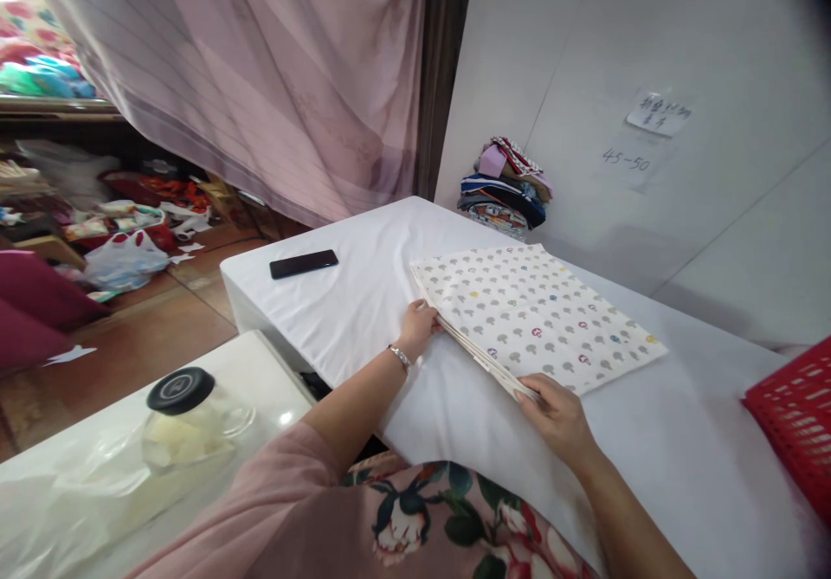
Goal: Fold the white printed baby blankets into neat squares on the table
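Observation:
A folded white cloth printed with small grey and coloured mushroom shapes (538, 315) lies flat on the white-covered table (363, 302). My left hand (419, 326) pinches the cloth's near edge at its left part, fingers closed on the layers. My right hand (558, 414) grips the same edge at the near corner, thumb on top. A bracelet shows on my left wrist.
A black phone (304, 263) lies on the table's left part. A pile of folded clothes (506, 188) sits against the white wall. A red plastic basket (795, 419) stands at the right edge. A glass jar with a black lid (188, 419) stands on a lower surface at left.

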A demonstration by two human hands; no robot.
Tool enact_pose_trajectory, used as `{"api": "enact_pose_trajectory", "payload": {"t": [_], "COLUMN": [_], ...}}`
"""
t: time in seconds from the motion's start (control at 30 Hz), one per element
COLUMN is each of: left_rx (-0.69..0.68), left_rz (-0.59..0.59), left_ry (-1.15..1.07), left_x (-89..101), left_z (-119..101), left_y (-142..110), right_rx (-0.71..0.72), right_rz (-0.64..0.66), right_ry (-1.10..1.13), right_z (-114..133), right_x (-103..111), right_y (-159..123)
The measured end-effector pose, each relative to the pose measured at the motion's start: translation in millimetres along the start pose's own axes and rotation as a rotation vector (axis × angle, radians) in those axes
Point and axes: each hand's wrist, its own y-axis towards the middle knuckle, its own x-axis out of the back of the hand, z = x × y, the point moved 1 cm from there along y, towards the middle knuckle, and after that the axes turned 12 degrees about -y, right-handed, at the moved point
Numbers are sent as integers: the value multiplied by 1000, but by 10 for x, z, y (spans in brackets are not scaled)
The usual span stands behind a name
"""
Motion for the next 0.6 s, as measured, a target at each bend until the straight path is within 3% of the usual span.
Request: {"api": "enact_pose_trajectory", "payload": {"t": [0.23, 0.6], "left_rx": [-207, -215], "left_rz": [27, 62], "left_ry": [106, 120], "left_x": [13, 52], "left_z": [69, 96], "left_y": [-10, 36], "right_rx": [-3, -33], "right_rz": [37, 94], "right_ry": [11, 0], "right_z": [-29, -12], "right_x": [-27, -16], "right_y": [-11, -2]}}
